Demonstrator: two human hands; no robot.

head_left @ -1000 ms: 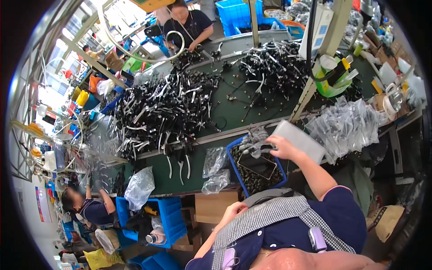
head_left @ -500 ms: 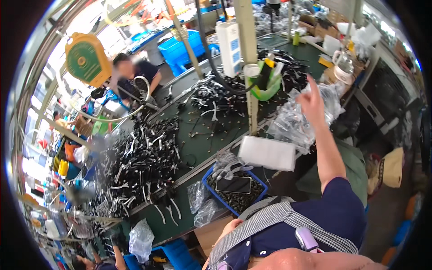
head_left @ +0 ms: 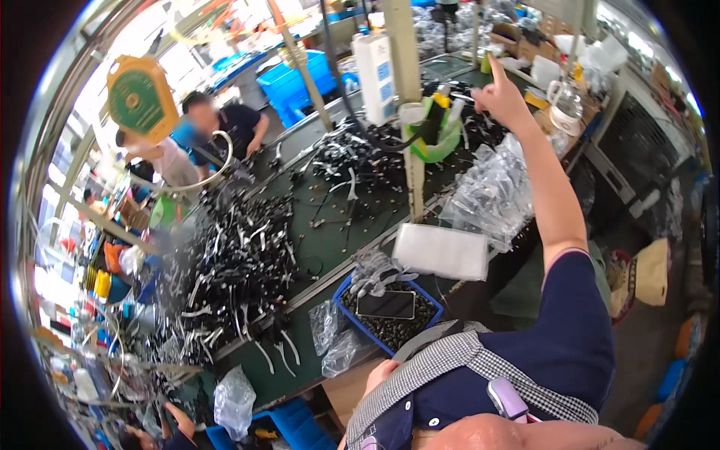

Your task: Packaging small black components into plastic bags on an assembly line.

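My right arm stretches up and away past the plastic bags (head_left: 491, 187). At its end my right hand (head_left: 501, 99) holds nothing; its index finger points out, and the other fingers are partly curled. It appears above the far end of the dark green bench. My left hand (head_left: 381, 373) is low by my apron strap (head_left: 420, 382), its fingers mostly hidden. Nearest to it is a blue tray (head_left: 367, 335) full of small dark parts. On those parts lie a phone (head_left: 386, 304) and grey gloves (head_left: 375, 273). A white foam-like sheet (head_left: 440, 252) lies beside the tray.
Heaps of black-and-white handled parts (head_left: 244, 262) cover the bench (head_left: 330, 225). A post (head_left: 415, 180) rises beside a green bag (head_left: 436, 146). A glass jug (head_left: 564, 109) stands at the right. Co-workers (head_left: 240, 124) are across the bench.
My right hand has moved farther out and slightly left, its arm straighter. Across the bench, a person in pale clothing has come into view beside the one in dark. My left hand stays low.
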